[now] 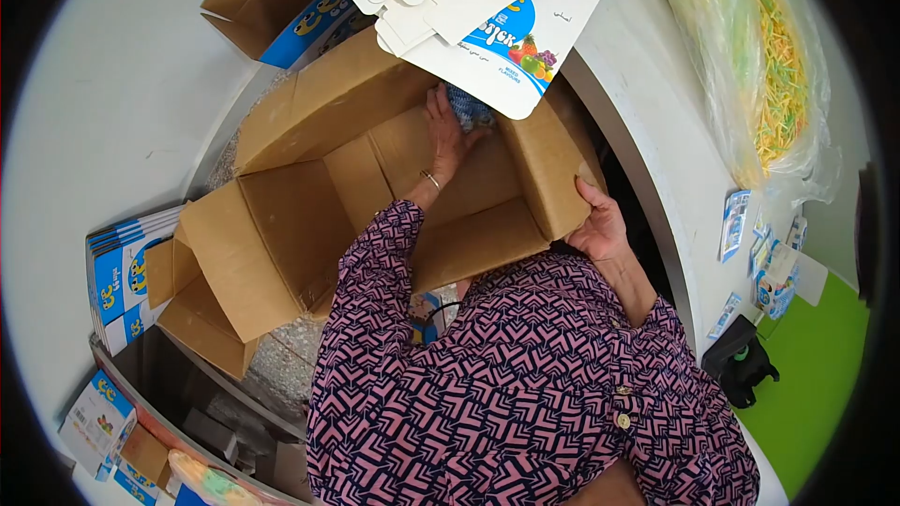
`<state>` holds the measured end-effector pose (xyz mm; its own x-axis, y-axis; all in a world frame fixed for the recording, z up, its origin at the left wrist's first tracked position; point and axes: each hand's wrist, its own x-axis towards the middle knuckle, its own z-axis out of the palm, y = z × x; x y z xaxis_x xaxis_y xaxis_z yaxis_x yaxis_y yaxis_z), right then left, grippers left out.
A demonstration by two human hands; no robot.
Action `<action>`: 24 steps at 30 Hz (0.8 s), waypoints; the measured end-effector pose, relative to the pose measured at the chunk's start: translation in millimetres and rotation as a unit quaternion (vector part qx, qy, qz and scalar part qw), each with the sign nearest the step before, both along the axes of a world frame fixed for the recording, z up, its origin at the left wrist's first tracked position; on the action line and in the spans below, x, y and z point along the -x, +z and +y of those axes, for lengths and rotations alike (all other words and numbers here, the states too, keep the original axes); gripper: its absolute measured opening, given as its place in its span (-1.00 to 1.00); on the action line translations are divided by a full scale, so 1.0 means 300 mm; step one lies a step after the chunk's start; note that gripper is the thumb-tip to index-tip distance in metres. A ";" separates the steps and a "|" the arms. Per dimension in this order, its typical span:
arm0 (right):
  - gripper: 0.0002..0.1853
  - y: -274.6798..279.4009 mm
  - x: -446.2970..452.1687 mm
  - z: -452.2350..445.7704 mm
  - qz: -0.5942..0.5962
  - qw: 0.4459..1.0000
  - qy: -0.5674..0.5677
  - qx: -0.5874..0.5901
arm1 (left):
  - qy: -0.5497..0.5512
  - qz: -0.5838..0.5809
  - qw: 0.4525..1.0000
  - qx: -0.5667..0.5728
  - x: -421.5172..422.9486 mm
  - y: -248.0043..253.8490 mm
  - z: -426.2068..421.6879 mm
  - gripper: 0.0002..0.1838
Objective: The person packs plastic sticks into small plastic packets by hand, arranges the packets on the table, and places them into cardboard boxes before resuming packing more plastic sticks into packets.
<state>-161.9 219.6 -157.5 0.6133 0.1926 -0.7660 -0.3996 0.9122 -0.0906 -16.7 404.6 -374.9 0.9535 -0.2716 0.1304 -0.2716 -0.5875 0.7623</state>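
Note:
A large brown cardboard box [384, 178] stands open in front of me, its flaps folded outward. My left hand [448, 136] reaches down into its far end, with fingers and thumb around a small blue-and-white patterned bundle [469, 108]. Part of that bundle is hidden under the printed cartons. My right hand [600, 220] pinches the box's right flap near its corner, thumb on the upper side and fingers curled beneath. Over the far rim lie several flat white-and-blue printed cartons [506, 47].
On the right-hand counter [647, 84] lies a clear bag of yellow-green strands [783, 75]. Small printed packets [736, 225] and a black device [741, 361] are nearer. At left are a smaller open carton [211, 314], stacked blue cartons [117, 272] and another box [272, 5] behind.

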 end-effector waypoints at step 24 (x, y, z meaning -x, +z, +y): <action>-0.54 -0.053 -0.039 -0.026 -0.017 1.000 0.003 -0.004 | -0.050 0.089 0.994 -0.045 0.024 0.102 0.078 0.35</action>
<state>-150.0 211.8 -173.5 0.6375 0.2022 -0.7434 -0.4012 0.9109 -0.0963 -23.9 428.1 -344.2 0.9272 -0.3686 -0.0660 -0.1979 -0.6318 0.7495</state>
